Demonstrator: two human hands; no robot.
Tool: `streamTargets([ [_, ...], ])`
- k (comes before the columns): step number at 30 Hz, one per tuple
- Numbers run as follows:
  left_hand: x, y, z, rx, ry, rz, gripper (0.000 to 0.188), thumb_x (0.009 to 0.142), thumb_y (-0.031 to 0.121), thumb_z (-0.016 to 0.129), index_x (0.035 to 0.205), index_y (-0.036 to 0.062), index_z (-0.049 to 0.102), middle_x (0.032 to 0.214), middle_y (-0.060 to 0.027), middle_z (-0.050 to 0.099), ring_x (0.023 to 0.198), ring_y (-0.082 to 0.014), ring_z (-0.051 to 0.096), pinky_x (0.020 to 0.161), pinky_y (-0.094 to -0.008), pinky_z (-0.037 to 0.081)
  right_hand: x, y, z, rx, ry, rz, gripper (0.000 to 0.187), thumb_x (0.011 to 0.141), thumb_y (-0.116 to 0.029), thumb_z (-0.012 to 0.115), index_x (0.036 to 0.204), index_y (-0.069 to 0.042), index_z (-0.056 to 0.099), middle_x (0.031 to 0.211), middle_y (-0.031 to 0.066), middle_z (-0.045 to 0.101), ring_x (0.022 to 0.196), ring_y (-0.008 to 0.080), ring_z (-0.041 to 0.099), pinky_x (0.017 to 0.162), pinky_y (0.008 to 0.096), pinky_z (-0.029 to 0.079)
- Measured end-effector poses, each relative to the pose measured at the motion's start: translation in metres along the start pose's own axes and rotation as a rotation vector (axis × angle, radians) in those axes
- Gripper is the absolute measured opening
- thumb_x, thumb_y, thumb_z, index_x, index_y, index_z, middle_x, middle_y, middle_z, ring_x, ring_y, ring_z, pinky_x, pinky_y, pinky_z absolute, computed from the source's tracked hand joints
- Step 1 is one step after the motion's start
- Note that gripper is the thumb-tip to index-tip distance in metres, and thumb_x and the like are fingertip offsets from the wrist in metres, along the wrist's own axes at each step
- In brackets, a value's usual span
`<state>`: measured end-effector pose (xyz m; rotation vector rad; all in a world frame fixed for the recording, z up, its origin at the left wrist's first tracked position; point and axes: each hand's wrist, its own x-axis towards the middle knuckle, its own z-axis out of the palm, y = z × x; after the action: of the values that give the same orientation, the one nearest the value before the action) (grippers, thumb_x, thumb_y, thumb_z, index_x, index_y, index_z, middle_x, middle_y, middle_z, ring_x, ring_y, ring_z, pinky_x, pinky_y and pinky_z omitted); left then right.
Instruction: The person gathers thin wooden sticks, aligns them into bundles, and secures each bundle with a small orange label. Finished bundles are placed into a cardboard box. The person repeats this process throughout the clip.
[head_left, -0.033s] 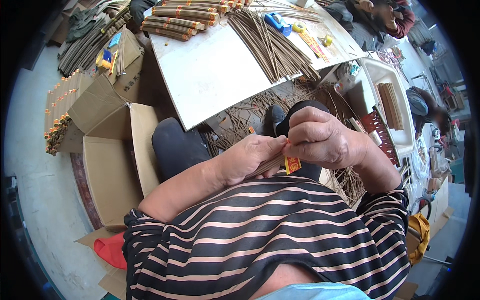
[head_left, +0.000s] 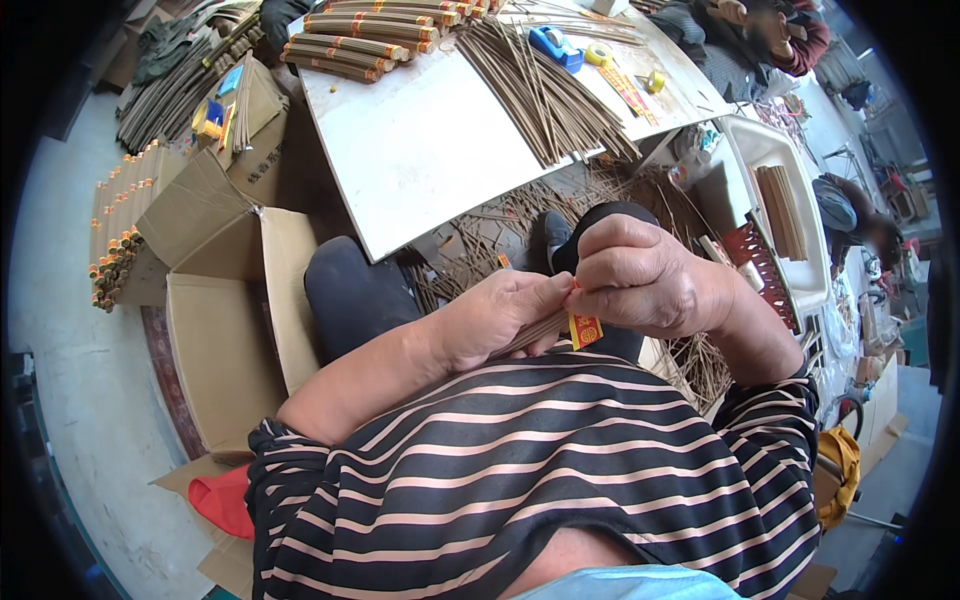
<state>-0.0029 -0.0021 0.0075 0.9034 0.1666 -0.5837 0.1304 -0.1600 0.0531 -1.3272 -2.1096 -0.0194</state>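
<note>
Close to my striped shirt, my left hand point(head_left: 505, 312) is closed around a bundle of thin brown incense sticks point(head_left: 535, 333), mostly hidden by the fingers and palm. A red and yellow paper band point(head_left: 586, 329) hangs from the bundle's right end. My right hand point(head_left: 648, 275) pinches at the top of this band, its fingers curled and touching the left thumb. Whether the band goes all the way round the sticks is hidden.
Ahead stands a white table point(head_left: 400, 150) with loose sticks point(head_left: 545, 95), banded bundles point(head_left: 360, 45), a blue tape dispenser point(head_left: 556, 47) and tape rolls. An open cardboard box point(head_left: 225, 340) is at left. Stick scraps litter the floor below; a white tub point(head_left: 810, 210) holds sticks at right.
</note>
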Motion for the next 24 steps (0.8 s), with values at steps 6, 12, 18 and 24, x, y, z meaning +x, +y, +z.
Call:
streamTargets([
  [6, -0.001, 0.001, -0.003, -0.053, 0.007, -0.033, 0.044, 0.09, 0.046, 0.046, 0.085, 0.0043, 0.06, 0.058, 0.0007, 0.049, 0.048, -0.0062, 0.041, 0.044, -0.018, 0.032, 0.001, 0.007, -0.003, -0.093, -0.035, -0.144, 0.028, 0.062, -0.016, 0.062, 0.087, -0.002, 0.063, 0.093, 0.0057, 0.055, 0.095, 0.0253, 0.053, 0.075, 0.0368, 0.048],
  [12, -0.004, 0.005, -0.005, 0.087, 0.08, 0.069, 0.047, 0.089, 0.05, 0.046, 0.084, 0.0044, 0.057, 0.059, 0.0011, 0.047, 0.047, -0.005, 0.04, 0.044, -0.0172, 0.032, -0.003, -0.001, 0.007, -0.216, 0.172, -0.03, 0.028, 0.07, -0.025, 0.068, 0.088, -0.005, 0.065, 0.09, 0.0052, 0.055, 0.092, 0.0249, 0.053, 0.077, 0.0385, 0.045],
  [18, -0.009, 0.006, -0.003, 0.359, 0.341, 0.201, 0.047, 0.089, 0.051, 0.048, 0.08, 0.0044, 0.054, 0.059, 0.0014, 0.046, 0.05, -0.0038, 0.042, 0.045, -0.0167, 0.035, -0.008, -0.028, 0.028, 0.655, 0.576, 1.064, 0.046, 0.078, -0.041, 0.067, 0.094, -0.001, 0.054, 0.087, 0.0045, 0.053, 0.079, 0.0088, 0.049, 0.071, 0.0228, 0.041],
  [24, -0.01, -0.001, 0.0, 0.501, 0.376, 0.298, 0.046, 0.092, 0.046, 0.045, 0.093, 0.0009, 0.053, 0.064, 0.0005, 0.047, 0.051, -0.0035, 0.04, 0.047, -0.0158, 0.034, -0.005, -0.024, 0.058, 0.794, 0.539, 1.115, 0.028, 0.083, -0.026, 0.067, 0.082, -0.001, 0.054, 0.07, -0.0007, 0.052, 0.063, 0.005, 0.047, 0.053, 0.0201, 0.04],
])
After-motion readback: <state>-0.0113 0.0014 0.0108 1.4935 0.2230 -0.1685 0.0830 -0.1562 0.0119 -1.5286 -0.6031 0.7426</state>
